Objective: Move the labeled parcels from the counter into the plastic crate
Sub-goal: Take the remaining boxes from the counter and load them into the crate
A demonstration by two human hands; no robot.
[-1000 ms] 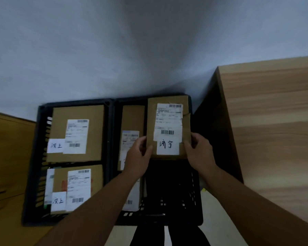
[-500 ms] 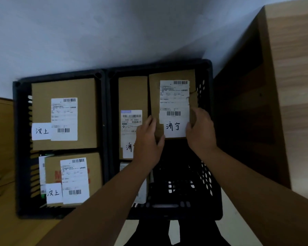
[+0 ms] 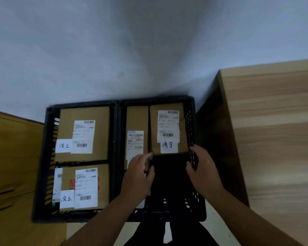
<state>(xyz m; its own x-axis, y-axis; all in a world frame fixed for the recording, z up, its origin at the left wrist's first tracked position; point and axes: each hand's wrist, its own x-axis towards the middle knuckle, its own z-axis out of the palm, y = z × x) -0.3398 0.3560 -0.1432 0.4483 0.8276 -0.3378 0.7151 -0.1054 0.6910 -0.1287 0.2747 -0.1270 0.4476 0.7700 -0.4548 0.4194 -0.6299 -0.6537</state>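
Item one: the grey wall (image 3: 149, 41), which filled the upper half of my remote head feed.
Item two: the wooden counter (image 3: 274, 130), at the right edge.
Item three: a brown carton (image 3: 11, 157), at the left edge.
Items four and five: two black plastic crates, side by side with their walls meeting.
- The left crate (image 3: 43, 166) held a far parcel (image 3: 68, 125) and a near parcel (image 3: 103, 185). Each carried a printed slip and a handwritten tag.
- The right crate (image 3: 191, 121) held a narrow parcel (image 3: 137, 119) along its left wall. Just beside it, in the far right corner, lay the tagged parcel (image 3: 154, 130) — flat, label up.

Item six: the left hand (image 3: 137, 176), fingers loose, index stretched toward the tagged parcel's near left corner, gripping nothing.
Item seven: the right hand (image 3: 203, 167), fingers slack and lightly bent over the right crate's right wall, holding nothing — whether its fingertips touched the parcel I could not tell.
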